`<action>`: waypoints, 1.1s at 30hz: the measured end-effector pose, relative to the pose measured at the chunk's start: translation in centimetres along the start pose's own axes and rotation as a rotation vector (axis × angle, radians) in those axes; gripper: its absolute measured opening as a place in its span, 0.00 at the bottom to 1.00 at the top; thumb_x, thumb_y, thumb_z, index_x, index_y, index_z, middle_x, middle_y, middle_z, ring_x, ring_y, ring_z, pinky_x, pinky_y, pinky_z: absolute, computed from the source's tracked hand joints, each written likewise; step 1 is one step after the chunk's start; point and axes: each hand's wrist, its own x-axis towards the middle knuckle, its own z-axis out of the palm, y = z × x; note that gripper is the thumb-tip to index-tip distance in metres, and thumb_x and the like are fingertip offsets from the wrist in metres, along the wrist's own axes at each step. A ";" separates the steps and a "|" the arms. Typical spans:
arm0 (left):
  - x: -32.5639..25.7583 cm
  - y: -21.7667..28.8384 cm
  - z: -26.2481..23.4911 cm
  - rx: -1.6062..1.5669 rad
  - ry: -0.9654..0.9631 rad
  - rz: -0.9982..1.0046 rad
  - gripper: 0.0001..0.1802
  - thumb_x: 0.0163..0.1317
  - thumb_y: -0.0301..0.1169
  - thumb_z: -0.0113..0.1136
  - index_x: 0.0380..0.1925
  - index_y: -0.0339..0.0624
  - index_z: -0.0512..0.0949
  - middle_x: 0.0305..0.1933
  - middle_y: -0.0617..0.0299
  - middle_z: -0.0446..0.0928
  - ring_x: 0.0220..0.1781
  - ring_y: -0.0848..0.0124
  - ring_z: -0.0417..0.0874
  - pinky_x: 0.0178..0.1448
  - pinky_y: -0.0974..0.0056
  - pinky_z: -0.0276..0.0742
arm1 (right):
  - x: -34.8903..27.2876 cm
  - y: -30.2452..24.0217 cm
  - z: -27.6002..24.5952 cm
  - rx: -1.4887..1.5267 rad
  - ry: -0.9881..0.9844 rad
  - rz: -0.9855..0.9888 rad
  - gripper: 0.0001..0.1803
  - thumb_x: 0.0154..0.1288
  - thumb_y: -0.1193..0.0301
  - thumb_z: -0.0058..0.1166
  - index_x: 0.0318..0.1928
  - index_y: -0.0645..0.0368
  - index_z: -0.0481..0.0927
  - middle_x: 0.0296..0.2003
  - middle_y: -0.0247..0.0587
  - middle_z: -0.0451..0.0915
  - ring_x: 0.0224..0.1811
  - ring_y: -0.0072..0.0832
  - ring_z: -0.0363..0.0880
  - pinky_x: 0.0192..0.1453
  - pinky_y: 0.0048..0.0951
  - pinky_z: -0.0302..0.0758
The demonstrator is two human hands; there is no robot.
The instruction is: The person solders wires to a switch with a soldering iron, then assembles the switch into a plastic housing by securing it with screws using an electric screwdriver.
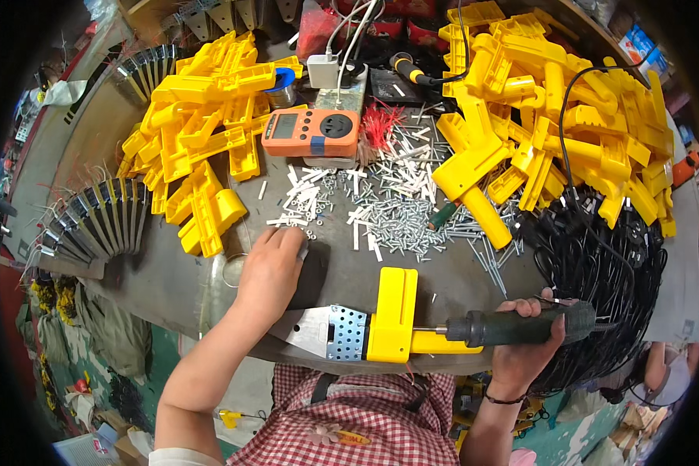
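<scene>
In my right hand [532, 342] is a dark green electric screwdriver [493, 328], lying level with its bit pointing left at a yellow plastic housing [390, 318]. The housing sits at the table's near edge, joined to a perforated metal piece [347, 332] and a flat grey metal plate [307, 330]. My left hand [270, 272] rests left of the plate, back up, its fingers bent and pressed together beside small white strips [307, 194] and scattered nuts. What the fingertips hold, if anything, is hidden.
Loose screws [404, 221] lie mid-table, below an orange meter [311, 132]. Yellow housings pile up at left [202, 116] and right [551, 116]. Black cables [598, 272] crowd the right side; a fan of metal plates [101, 221] stands at left. A cord [571, 147] hangs at right.
</scene>
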 end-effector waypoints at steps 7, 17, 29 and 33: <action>-0.6 0.3 -0.8 0.056 -0.078 0.327 0.09 0.44 0.20 0.55 0.28 0.41 0.70 0.32 0.58 0.74 0.37 0.60 0.75 0.40 0.61 0.74 | 0.0 0.2 0.6 -0.012 0.045 0.011 0.28 0.62 0.59 0.48 0.59 0.59 0.62 0.32 0.34 0.69 0.38 0.27 0.68 0.56 0.36 0.63; -5.4 4.5 0.0 -0.586 -0.054 -0.025 0.12 0.41 0.21 0.61 0.25 0.43 0.69 0.32 0.62 0.80 0.43 0.65 0.73 0.54 0.60 0.62 | -0.1 0.2 1.0 -0.029 0.000 0.016 0.22 0.61 0.63 0.50 0.53 0.59 0.65 0.31 0.32 0.67 0.38 0.24 0.67 0.56 0.35 0.65; -5.3 4.5 0.2 -0.627 -0.089 -0.032 0.10 0.45 0.22 0.58 0.26 0.43 0.68 0.32 0.64 0.81 0.40 0.69 0.75 0.63 0.56 0.53 | 0.1 0.5 0.5 0.031 -0.024 0.006 0.19 0.59 0.62 0.52 0.48 0.55 0.67 0.29 0.34 0.70 0.36 0.26 0.68 0.56 0.36 0.63; -5.6 4.4 0.5 -0.656 -0.122 -0.053 0.09 0.46 0.21 0.58 0.26 0.42 0.69 0.33 0.64 0.81 0.41 0.68 0.75 0.63 0.57 0.53 | 0.0 0.5 0.5 0.065 -0.034 -0.010 0.19 0.59 0.62 0.52 0.48 0.56 0.67 0.28 0.34 0.70 0.36 0.26 0.68 0.55 0.35 0.63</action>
